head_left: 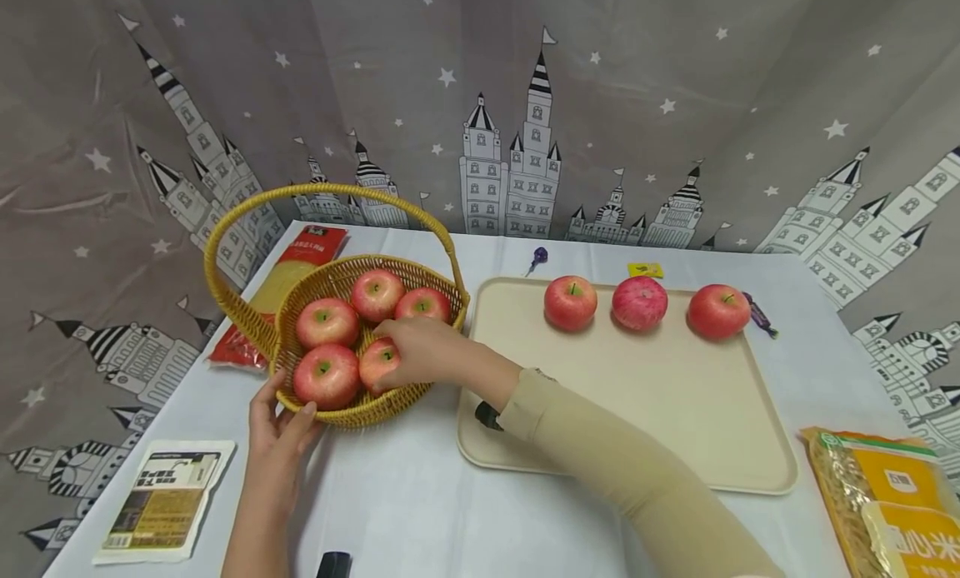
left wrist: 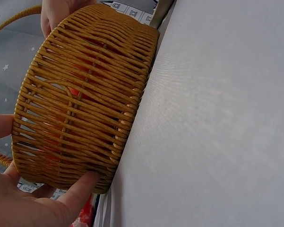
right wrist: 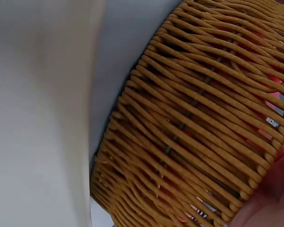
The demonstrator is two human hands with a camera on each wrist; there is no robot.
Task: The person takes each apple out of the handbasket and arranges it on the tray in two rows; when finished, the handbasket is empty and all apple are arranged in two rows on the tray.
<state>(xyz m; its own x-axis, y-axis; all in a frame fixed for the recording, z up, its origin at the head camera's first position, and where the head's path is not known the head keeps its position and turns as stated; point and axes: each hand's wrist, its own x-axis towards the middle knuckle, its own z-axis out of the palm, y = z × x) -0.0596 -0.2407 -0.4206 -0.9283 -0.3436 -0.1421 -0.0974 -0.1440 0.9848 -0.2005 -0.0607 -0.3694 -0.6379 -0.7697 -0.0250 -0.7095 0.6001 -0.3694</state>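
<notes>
A yellow wicker basket point(head_left: 367, 411) with a tall arched handle point(head_left: 330, 192) holds several red apples, among them one point(head_left: 327, 376) at its front left. My left hand point(head_left: 277, 440) grips the basket's front-left rim, thumb on the near side; in the left wrist view its fingers point(left wrist: 80, 191) press against the woven wall. Reaching in over the right rim, my right hand point(head_left: 431, 353) grasps an apple point(head_left: 377, 363) at the front of the basket, partly covering it. The right wrist view is mostly filled by the basket's weave point(right wrist: 193, 109).
Three apples, one of them in the middle point(head_left: 639, 302), line the back of a beige tray point(head_left: 637, 411) at right. A red-and-yellow packet point(head_left: 303, 257) lies behind the basket. Another packet point(head_left: 165, 499) is at front left, and a yellow bag point(head_left: 885, 503) at front right. Small wrapped candies point(head_left: 538, 258) lie behind the tray.
</notes>
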